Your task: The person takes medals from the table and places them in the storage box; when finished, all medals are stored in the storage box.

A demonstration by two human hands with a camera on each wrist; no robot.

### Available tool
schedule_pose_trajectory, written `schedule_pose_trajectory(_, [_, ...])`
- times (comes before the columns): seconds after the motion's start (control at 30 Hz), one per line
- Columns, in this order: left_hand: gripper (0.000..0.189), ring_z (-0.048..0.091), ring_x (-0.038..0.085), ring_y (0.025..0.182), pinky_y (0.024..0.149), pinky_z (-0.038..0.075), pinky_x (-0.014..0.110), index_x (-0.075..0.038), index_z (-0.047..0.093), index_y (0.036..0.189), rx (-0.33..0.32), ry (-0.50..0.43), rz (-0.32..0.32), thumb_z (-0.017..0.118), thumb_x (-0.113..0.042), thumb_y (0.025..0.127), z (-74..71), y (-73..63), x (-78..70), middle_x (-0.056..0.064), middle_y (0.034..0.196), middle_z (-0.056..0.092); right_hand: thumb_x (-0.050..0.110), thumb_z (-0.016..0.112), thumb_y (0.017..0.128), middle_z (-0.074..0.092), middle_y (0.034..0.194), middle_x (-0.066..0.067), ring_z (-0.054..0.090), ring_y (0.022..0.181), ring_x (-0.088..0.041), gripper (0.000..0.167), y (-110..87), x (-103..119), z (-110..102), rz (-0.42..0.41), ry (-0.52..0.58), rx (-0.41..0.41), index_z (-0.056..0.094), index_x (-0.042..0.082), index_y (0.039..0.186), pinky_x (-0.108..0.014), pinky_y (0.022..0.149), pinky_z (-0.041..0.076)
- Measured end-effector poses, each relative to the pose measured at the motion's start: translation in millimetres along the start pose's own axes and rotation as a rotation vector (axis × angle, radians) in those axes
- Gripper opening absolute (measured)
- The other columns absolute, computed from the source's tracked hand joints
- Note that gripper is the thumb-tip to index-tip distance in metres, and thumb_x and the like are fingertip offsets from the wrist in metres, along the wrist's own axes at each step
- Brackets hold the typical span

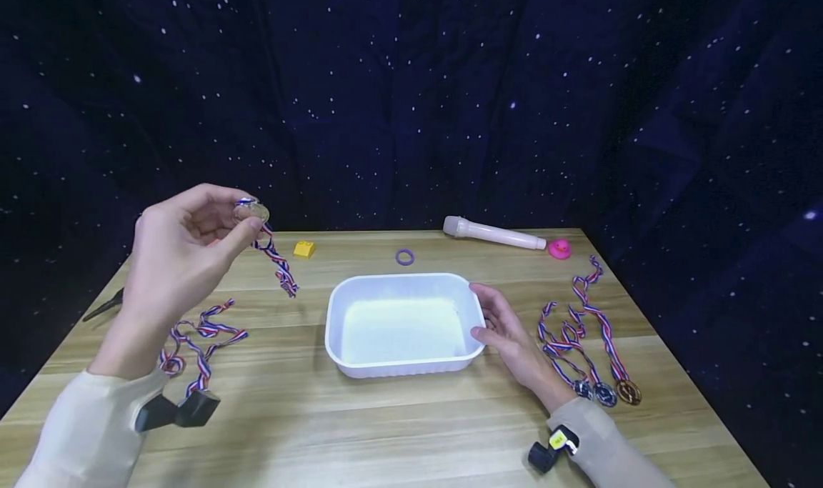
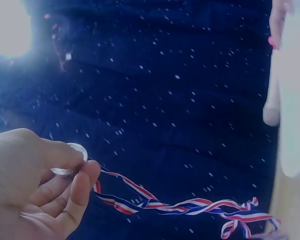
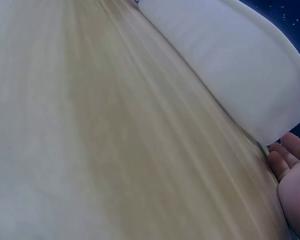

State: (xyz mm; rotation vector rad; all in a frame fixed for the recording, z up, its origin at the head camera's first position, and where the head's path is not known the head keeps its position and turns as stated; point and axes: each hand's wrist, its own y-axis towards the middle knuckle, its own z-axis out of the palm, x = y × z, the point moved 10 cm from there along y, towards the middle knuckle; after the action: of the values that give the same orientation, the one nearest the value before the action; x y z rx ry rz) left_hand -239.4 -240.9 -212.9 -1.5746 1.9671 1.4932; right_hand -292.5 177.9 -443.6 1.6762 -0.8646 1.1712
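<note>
My left hand (image 1: 183,249) is raised above the left part of the table and pinches a round metal medal (image 1: 251,211) between thumb and fingers. The medal's red, white and blue ribbon (image 1: 278,259) hangs down twisted; in the left wrist view the ribbon (image 2: 185,206) trails off to the right. At the middle of the table stands a white plastic tub (image 1: 405,365) with nothing in it. My right hand (image 1: 508,334) grips its right rim, thumb on the edge and fingers outside. Only part of that hand (image 3: 295,170) shows in the right wrist view, beside the tub wall.
More striped ribbons (image 1: 204,349) lie at the left, their ends hidden behind my wrist camera. Several medals with ribbons, one bronze-coloured (image 1: 628,391), lie at the right. Along the back are a yellow block (image 1: 304,249), a purple ring (image 1: 404,257), a pale microphone (image 1: 495,233) and a pink duck (image 1: 559,249).
</note>
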Motion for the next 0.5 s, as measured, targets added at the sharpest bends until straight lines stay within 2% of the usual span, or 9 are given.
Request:
schedule_pose_trajectory(0.2, [0.021, 0.078, 0.009, 0.089, 0.084, 0.062, 0.013, -0.007, 0.079, 0.118, -0.048, -0.104, 0.105, 0.084, -0.004, 0.097, -0.3, 16.4, -43.5, -0.003, 0.103, 0.082, 0.006, 0.067, 0.1, 0.048, 0.165, -0.022, 0.049, 0.144, -0.043, 0.077, -0.2, 1, 0, -0.019, -0.04, 0.022, 0.035, 0.007, 0.17, -0.023, 0.119, 0.045])
schedule_pose_trajectory(0.4, [0.021, 0.078, 0.015, 0.089, 0.084, 0.063, 0.018, -0.003, 0.079, 0.117, -0.056, -0.221, 0.198, 0.083, 0.0, 0.097, 4.3, 29.3, -83.6, 0.0, 0.103, 0.082, 0.006, 0.068, 0.1, 0.049, 0.163, -0.022, 0.051, 0.141, -0.042, 0.077, -0.9, -1, 0, -0.019, -0.052, 0.022, 0.036, 0.007, 0.17, -0.026, 0.115, 0.048])
schedule_pose_trajectory(0.5, [0.021, 0.077, 0.017, 0.088, 0.083, 0.063, 0.019, -0.002, 0.078, 0.116, -0.037, -0.262, 0.25, 0.082, 0.002, 0.096, 10.7, 32.5, -101.7, 0.003, 0.102, 0.083, 0.006, 0.069, 0.1, 0.05, 0.161, -0.022, 0.052, 0.139, -0.042, 0.076, -1.3, -1, -1, -0.018, -0.06, 0.016, 0.037, 0.007, 0.169, -0.027, 0.114, 0.049])
